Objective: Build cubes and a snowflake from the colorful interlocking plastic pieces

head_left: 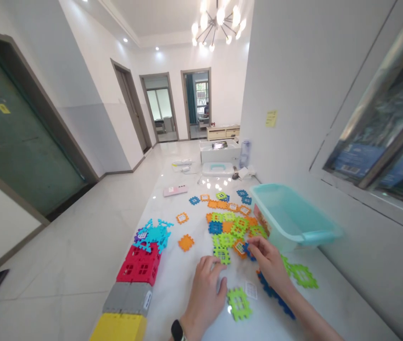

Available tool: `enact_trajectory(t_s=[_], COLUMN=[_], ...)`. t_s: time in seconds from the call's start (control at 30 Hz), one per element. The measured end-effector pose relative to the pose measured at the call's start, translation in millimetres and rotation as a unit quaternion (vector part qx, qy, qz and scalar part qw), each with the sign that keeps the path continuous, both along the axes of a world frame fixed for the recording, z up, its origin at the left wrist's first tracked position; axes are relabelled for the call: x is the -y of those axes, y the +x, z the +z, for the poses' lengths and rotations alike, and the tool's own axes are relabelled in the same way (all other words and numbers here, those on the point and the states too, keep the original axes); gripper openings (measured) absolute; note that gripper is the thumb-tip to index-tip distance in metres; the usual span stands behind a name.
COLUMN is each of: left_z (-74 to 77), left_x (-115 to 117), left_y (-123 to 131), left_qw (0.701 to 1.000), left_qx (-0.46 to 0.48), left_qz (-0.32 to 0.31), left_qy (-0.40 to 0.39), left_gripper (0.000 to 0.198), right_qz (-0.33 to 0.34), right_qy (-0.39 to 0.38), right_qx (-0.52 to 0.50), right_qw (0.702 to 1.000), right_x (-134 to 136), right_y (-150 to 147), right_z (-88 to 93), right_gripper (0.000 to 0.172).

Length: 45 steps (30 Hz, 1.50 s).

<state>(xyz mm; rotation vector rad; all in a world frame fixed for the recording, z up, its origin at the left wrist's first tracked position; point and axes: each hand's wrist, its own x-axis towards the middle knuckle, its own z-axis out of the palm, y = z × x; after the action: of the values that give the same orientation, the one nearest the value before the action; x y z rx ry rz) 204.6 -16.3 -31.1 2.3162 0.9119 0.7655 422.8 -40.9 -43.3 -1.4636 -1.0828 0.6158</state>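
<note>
Item 1: your left hand (204, 293), bare, with short fingernails and no ring or glove.
Item 2: a wristwatch (177, 330) on your left wrist, with a black, rounded-rectangular body and a dark strap; its face and fastening are too cut off by the frame edge to tell.
Item 3: your right hand (268, 265), bare, likewise without ring or glove.
Item 4: your right forearm (308, 312), bare, with nothing worn on it.

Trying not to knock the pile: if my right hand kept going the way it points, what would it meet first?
Your right hand would probably meet the blue building tile at its fingertips, which it may already touch; the orange tile lies just beyond, though depth is hard to judge.
</note>
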Motion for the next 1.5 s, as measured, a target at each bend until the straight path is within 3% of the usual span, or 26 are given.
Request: enact_trajectory(t_s=[0.1,0.23,0.43,0.57,0.63,0.73,0.87,1.0,1.1,1.17,1.27,1.37,1.5], left_z=[-8.1,-7.7,-10.9,-8.4,-5.8,-4.2,-2.8,2.7,2.7,-1.2,-8.7,-10.3,-5.4], left_x=[-1.0,0.6,-1.5,2.5,7.6,13.8,10.3,-1.1,-7.1,-10.2,-13.7,-13.3,-8.8], left_y=[-5.4,-15.4,-19.1,-17.6,-16.0,-13.6,-17.5,-28.6,-35.4,-37.6,-37.7,-35.8,-32.4], left_qw=[1.0,0.997,0.992,0.988,0.981,0.973,0.974,0.986,0.994,0.996,0.996,0.994,0.99], left_qx=[0.015,-0.001,-0.053,-0.069,-0.086,-0.109,-0.104,-0.057,-0.022,-0.01,0.012,0.038,0.063], left_qz=[-0.015,-0.075,-0.112,-0.139,-0.172,-0.198,-0.195,-0.155,-0.106,-0.091,-0.088,-0.095,-0.107], left_qy=[-0.009,-0.023,-0.002,0.018,0.031,0.044,0.041,0.026,0.005,-0.011,-0.026,-0.047,-0.074], left_gripper=[0.03,0.03,0.021,0.037,0.05,0.045,0.04,0.044,0.053,0.061,0.066,0.063,0.053], right_qz=[-0.009,-0.022,-0.133,-0.137,-0.125,-0.103,-0.069,0.03,0.114,0.157,0.171,0.17,0.167], right_qy=[0.001,0.024,0.072,0.072,0.078,0.082,0.072,0.064,0.059,0.007,-0.043,-0.035,0.006], right_qx=[0.042,0.086,0.101,0.116,0.128,0.149,0.186,0.241,0.3,0.398,0.456,0.461,0.465], right_qw=[0.999,0.996,0.983,0.981,0.981,0.98,0.977,0.968,0.945,0.904,0.872,0.87,0.869], right_x=[10.6,13.3,12.3,13.6,14.1,14.9,14.7,10.8,7.3,4.0,-0.8,-2.3,-3.4], right_y=[0.3,1.9,17.9,21.3,18.9,15.2,12.0,-2.5,-20.3,-28.6,-31.4,-28.1,-23.9], right_z=[-4.0,5.5,9.0,7.0,6.9,6.7,7.6,7.0,2.9,-0.4,-1.5,3.5,9.1], right_gripper=[0.021,0.018,0.013,0.014,0.014,0.015,0.019,0.019,0.033,0.044,0.031,0.017,0.014])
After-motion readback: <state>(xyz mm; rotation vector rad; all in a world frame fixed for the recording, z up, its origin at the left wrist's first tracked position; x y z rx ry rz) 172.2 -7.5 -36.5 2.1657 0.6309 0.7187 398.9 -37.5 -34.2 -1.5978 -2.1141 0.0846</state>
